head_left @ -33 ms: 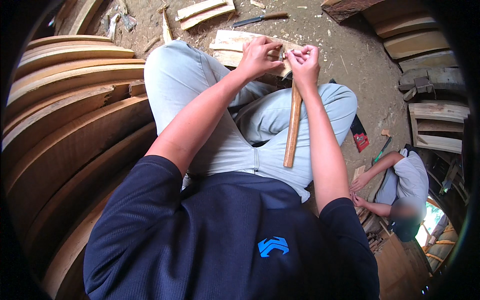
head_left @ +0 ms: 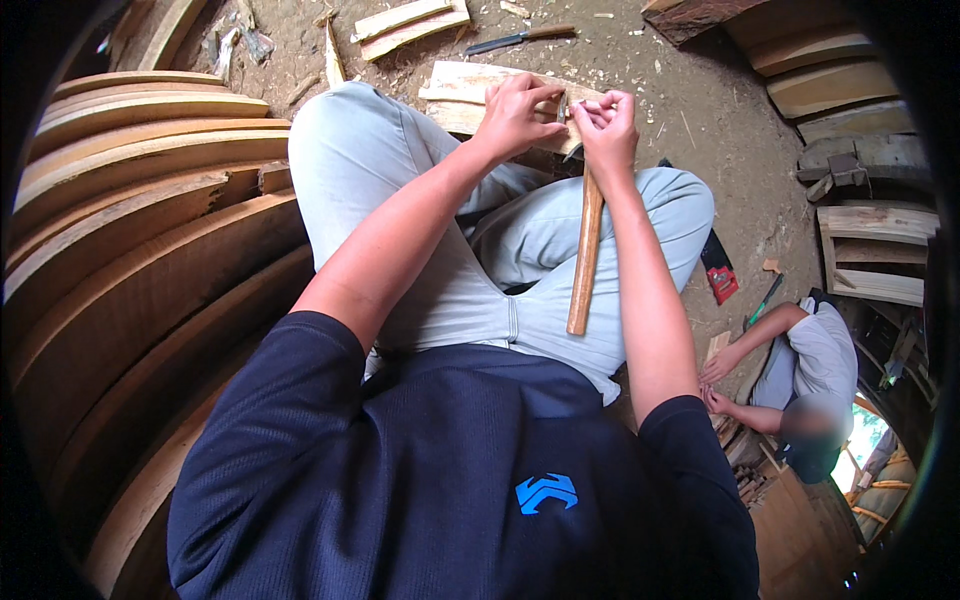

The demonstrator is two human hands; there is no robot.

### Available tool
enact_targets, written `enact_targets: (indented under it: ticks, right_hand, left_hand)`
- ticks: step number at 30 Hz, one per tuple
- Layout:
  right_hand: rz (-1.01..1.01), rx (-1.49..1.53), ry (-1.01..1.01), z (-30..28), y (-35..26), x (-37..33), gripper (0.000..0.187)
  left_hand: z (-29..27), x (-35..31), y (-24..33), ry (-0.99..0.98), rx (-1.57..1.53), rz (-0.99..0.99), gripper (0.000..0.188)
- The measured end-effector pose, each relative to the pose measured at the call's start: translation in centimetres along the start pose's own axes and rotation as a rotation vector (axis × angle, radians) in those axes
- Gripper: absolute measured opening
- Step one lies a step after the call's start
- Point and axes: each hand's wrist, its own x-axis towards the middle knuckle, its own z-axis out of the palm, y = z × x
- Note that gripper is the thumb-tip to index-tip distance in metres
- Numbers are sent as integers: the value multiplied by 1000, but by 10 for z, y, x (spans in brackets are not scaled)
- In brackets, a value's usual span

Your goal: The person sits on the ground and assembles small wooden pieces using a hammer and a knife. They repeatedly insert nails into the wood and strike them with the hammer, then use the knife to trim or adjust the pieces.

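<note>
Past my crossed legs, both hands meet over a pale wooden board [head_left: 462, 78]. My left hand [head_left: 516, 114] bends over the board, thumb and fingers curled toward a small metallic piece [head_left: 562, 108] whose kind is too small to tell. On its other side my right hand [head_left: 610, 130] is closed in a pinch, and what its fingertips hold cannot be made out. A hammer-like tool with a wooden handle [head_left: 587, 260] lies across my lap. Its dark head shows only partly, below the hands at the board's near edge.
Curved planks [head_left: 150, 150] are stacked at the left. Beyond the board lie a knife [head_left: 520, 38] and wood offcuts [head_left: 410, 25] among shavings. A red-handled saw [head_left: 720, 278] is at my right. Further right a person [head_left: 820, 350] sits bent over, near more stacked wood [head_left: 880, 255].
</note>
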Motion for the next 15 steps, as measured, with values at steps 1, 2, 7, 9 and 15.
enact_targets:
  ticks: [1, 2, 7, 9, 15]
  right_hand:
    - [-19, -20, -3, 1, -1, 0, 34]
    - [-38, -42, -5, 1, 1, 0, 33]
    - [-82, -119, -11, 0, 3, 0, 31]
    - [-89, -118, -11, 0, 2, -1, 31]
    - [-60, -180, -43, 0, -6, -2, 33]
  left_hand:
    - [0, 0, 0, -2, -2, -2, 56]
    - [0, -1, 0, -4, -6, -3, 56]
    - [-1, 0, -1, -33, 7, 2, 59]
    - [-1, 0, -1, -31, 5, 3, 59]
    - [0, -1, -2, -21, -6, 1, 58]
